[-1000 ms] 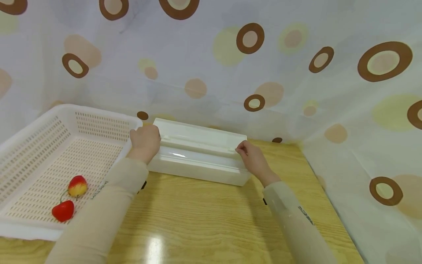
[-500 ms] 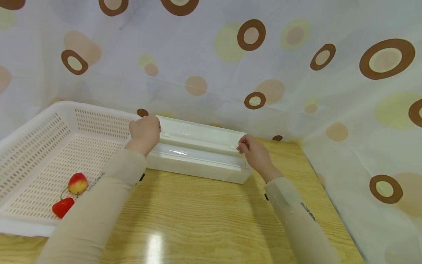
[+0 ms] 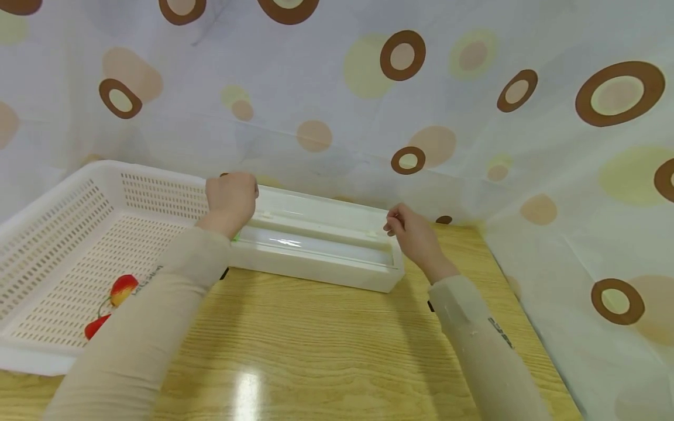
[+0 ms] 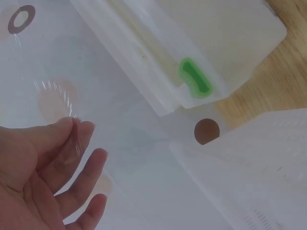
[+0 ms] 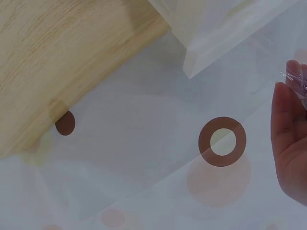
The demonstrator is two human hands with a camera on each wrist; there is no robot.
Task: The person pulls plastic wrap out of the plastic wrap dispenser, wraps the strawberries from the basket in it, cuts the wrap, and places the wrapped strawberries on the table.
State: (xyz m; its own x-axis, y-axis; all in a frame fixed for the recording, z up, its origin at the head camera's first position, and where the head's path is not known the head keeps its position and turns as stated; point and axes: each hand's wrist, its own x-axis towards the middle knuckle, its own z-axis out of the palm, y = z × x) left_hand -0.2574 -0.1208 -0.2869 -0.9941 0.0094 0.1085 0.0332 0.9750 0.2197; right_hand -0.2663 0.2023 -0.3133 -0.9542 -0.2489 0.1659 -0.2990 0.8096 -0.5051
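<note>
A white cling film dispenser box (image 3: 310,271) sits at the back of the table with its lid (image 3: 326,207) raised. A pale roll (image 3: 326,247) lies inside it. Above the box's left end, my left hand (image 3: 231,199) pinches the clear cling film (image 4: 76,139) between thumb and index finger, the other fingers loosely bent. My right hand (image 3: 417,238) is at the right end, pinching the film's other side; in the right wrist view the crumpled film (image 5: 298,85) shows at its fingertips. A green end piece (image 4: 195,79) shows on the box in the left wrist view.
A white perforated basket (image 3: 37,363) stands on the left, close to the box. Inside it are a red-and-yellow fruit (image 3: 123,290) and a red fruit (image 3: 96,326), partly covered by my left sleeve. A patterned sheet (image 3: 295,88) hangs behind the wooden table (image 3: 316,351).
Both hands have risen and moved back from the box, the right also slightly rightward, pulling the film up. More of the roll and the green end piece now show.
</note>
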